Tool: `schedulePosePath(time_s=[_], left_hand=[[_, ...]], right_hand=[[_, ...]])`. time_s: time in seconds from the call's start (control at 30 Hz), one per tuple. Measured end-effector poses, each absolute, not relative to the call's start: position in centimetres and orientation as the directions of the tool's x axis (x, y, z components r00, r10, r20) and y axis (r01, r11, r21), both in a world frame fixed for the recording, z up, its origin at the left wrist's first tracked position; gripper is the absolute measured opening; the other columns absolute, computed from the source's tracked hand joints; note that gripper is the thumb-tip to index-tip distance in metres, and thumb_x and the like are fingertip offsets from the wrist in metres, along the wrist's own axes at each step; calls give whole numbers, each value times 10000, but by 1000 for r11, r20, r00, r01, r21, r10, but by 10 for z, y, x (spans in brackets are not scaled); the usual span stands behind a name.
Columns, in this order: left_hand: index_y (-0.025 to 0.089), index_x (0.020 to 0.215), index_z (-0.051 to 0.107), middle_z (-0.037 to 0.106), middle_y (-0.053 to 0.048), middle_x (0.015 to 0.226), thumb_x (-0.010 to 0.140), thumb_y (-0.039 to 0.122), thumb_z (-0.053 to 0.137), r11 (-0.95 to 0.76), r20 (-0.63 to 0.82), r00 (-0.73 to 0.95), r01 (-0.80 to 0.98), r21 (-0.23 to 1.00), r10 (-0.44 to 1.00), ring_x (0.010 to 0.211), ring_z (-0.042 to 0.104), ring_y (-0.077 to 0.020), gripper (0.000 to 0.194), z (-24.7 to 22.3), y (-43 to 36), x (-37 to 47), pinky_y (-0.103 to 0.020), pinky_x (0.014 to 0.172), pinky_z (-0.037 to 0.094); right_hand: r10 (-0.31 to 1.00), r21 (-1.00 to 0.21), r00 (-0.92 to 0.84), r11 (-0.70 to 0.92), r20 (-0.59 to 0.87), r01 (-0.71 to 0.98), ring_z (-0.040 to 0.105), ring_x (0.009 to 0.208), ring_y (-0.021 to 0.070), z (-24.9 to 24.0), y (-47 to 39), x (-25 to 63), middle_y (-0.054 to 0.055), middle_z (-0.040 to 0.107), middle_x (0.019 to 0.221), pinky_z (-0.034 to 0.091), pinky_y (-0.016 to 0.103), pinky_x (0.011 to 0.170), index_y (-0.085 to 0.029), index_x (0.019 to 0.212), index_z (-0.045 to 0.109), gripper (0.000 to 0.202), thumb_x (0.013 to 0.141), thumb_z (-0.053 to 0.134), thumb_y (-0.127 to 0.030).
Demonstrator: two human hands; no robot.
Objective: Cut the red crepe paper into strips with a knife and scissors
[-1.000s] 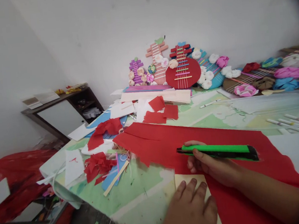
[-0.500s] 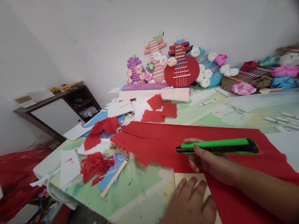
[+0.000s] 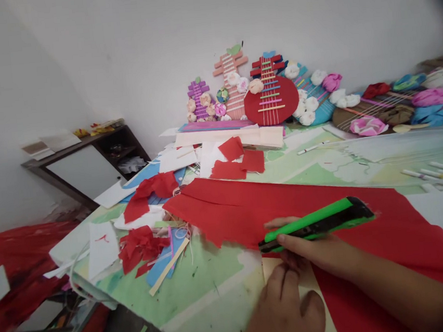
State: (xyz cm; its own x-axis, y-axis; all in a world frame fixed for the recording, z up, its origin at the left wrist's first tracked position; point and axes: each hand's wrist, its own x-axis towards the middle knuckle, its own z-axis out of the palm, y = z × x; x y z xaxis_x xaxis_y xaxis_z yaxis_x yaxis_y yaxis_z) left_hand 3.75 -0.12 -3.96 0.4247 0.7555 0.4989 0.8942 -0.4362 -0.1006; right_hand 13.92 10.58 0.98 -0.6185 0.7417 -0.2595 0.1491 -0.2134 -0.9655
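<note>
In my right hand (image 3: 297,245) is a green and black utility knife (image 3: 317,223), tilted with its far end up to the right. The fingers wrap round its front part, close above the red paper; the blade tip cannot be made out. My left hand (image 3: 285,306) rests on a cream strip of card (image 3: 319,282), fingers bent forward and thumb apart. Its fingertips lie right below my right hand and are partly hidden. Under and beside the card spreads a large sheet of red paper (image 3: 226,212) with a ragged left edge.
Red scraps (image 3: 143,249), a pale wooden strip (image 3: 168,267) and blue pieces lie on the left of the green-patterned table (image 3: 210,292). Decorated lute-shaped crafts (image 3: 272,98) stand against the wall. White sticks (image 3: 438,176) lie at the right. A low cabinet (image 3: 84,168) stands beyond the table.
My right hand has moved slightly left and down, and the knife has tipped up at its far end. The left fingers have bent and drawn closer to the right hand.
</note>
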Motion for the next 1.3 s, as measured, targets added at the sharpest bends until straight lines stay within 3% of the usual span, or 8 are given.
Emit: schedulePosePath(time_s=[0.07, 0.17, 0.3, 0.5, 0.7, 0.87, 1.07, 1.3], left_hand=[[181, 775, 537, 634, -109, 947, 768, 168, 547, -407, 518, 387, 910, -80, 763, 949, 581, -247, 18, -43, -3, 39, -368, 824, 466], [188, 803, 558, 614, -115, 1011, 755, 174, 568, -324, 489, 309, 944, -56, 815, 953, 576, -281, 51, -47, -5, 40, -405, 793, 474], [201, 814, 572, 601, -123, 1031, 750, 226, 572, -362, 486, 354, 929, -80, 799, 957, 567, -315, 69, -48, -5, 36, -431, 766, 472], [217, 869, 569, 608, -115, 986, 745, 208, 563, -401, 563, 385, 911, -101, 732, 942, 565, -316, 125, -47, -2, 32, -413, 733, 479], [242, 1060, 533, 605, -110, 975, 763, 147, 522, -396, 580, 410, 904, -159, 704, 917, 581, -312, 313, -57, 0, 29, -425, 734, 478], [256, 1013, 561, 587, -123, 1052, 765, 172, 530, -394, 553, 410, 906, -156, 725, 976, 557, -338, 263, -61, -2, 31, -458, 746, 471], [218, 870, 596, 616, -116, 990, 750, 152, 533, -357, 578, 353, 927, -113, 735, 960, 566, -324, 151, -52, -3, 37, -454, 763, 471], [220, 928, 601, 604, -122, 1022, 760, 185, 536, -370, 577, 393, 914, -164, 716, 963, 558, -328, 184, -60, -2, 33, -465, 760, 462]], right_hand=[[727, -971, -645, -200, -235, 129, 555, 577, 119, 3, 108, 143, -12, 615, 639, 452, 237, 533, -237, 1053, 560, 370, 740, 601, -431], [662, -988, -736, -135, -144, 73, 571, 652, 111, 0, 111, 147, -3, 626, 760, 464, 234, 595, -243, 986, 579, 256, 774, 587, -387], [613, -990, -781, -132, -115, 42, 531, 573, 91, 10, 110, 145, -33, 573, 655, 435, 214, 539, -215, 893, 577, 176, 752, 620, -312], [740, -986, -666, 22, -93, 163, 517, 583, 107, 20, 104, 137, -34, 540, 617, 410, 207, 507, -203, 703, 548, 76, 677, 614, -229], [675, -927, -737, 265, -18, 266, 525, 615, 140, 14, 104, 136, 6, 571, 652, 424, 247, 548, -191, 654, 565, 166, 750, 552, -325], [654, -933, -756, 259, -20, 249, 487, 570, 132, 16, 104, 133, -4, 510, 593, 406, 248, 517, -196, 562, 496, 211, 739, 521, -308], [661, -955, -750, 200, -34, 220, 510, 609, 138, 12, 105, 132, 0, 523, 637, 429, 252, 551, -201, 593, 513, 183, 739, 527, -311], [671, -957, -740, 187, -42, 224, 536, 640, 147, 11, 104, 133, 5, 555, 662, 435, 254, 575, -207, 626, 543, 153, 739, 554, -310]])
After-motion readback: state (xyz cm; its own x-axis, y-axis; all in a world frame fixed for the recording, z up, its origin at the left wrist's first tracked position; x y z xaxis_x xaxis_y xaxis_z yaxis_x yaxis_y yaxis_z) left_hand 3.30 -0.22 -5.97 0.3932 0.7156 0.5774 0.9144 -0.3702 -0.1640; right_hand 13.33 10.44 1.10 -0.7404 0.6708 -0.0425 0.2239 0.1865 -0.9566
